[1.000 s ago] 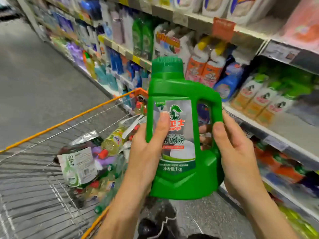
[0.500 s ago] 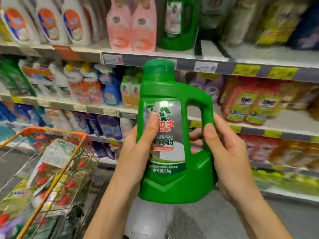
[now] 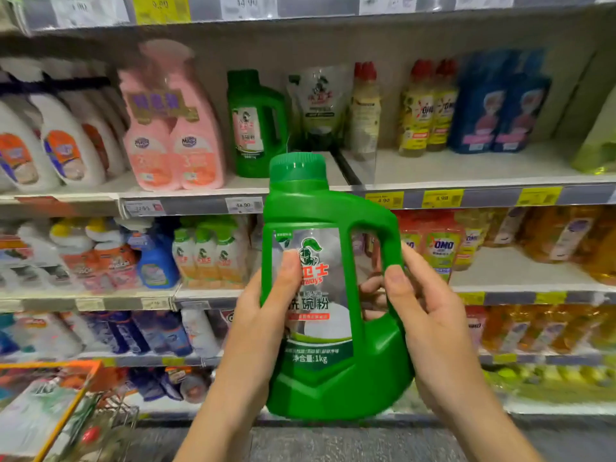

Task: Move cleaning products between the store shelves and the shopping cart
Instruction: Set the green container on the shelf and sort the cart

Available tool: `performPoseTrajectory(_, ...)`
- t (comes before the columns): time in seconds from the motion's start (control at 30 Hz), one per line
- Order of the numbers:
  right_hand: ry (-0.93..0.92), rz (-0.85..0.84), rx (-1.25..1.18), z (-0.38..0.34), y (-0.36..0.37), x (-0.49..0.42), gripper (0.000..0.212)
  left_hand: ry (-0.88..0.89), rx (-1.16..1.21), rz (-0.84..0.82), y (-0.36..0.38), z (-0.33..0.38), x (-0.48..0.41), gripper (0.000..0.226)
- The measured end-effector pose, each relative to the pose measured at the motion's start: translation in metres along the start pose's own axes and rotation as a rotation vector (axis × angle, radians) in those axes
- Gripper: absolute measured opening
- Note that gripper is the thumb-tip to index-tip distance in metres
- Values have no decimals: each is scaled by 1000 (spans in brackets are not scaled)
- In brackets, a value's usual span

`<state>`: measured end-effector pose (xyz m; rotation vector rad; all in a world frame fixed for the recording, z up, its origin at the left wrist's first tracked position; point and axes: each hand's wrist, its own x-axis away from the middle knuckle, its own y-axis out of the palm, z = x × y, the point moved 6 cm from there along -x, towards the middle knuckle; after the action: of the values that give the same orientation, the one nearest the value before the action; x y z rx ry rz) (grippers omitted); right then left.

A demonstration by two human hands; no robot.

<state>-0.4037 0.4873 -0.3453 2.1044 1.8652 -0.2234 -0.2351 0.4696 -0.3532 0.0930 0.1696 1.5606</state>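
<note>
Both curled round jug [image 3: 336,385], left grip [image 3: 263,328], right grip [image 3: 430,331]

Green jug [image 3: 328,328] held upright before shelves [image 3: 466,195].
Left hand [image 3: 263,325] grips its body; right hand [image 3: 430,331] wraps the handle; cart [image 3: 50,411] lower left.

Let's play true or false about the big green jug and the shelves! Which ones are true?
1. The left hand and the right hand both hold the green plastic jug with a handle. True.
2. The jug's cap is off. False: its green screw cap is on.
3. A matching green jug stands on the shelf beside two pink bottles. True.
4. The held jug sits in the cart. False: it is held up in the air; the orange-rimmed wire cart is lower left.
</note>
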Motion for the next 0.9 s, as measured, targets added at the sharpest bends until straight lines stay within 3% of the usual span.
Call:
performPoseTrajectory(0.27, -60, -56, -23, 22, 68, -83, 34, 91, 3, 31, -51, 26, -84, 46)
performPoseTrajectory(0.4, -80, -50, -22, 39, 110, -140, 31, 122, -19, 46, -89, 34, -148, 56)
performPoseTrajectory(0.57, -149, -44, 2, 42, 146, -206, 34, 226, -74, 7, -114, 50, -222, 52)
performPoseTrajectory(0.9, -284, -157, 90, 17, 160, -300, 34, 346, -67, -20, -109, 82, -313, 51)
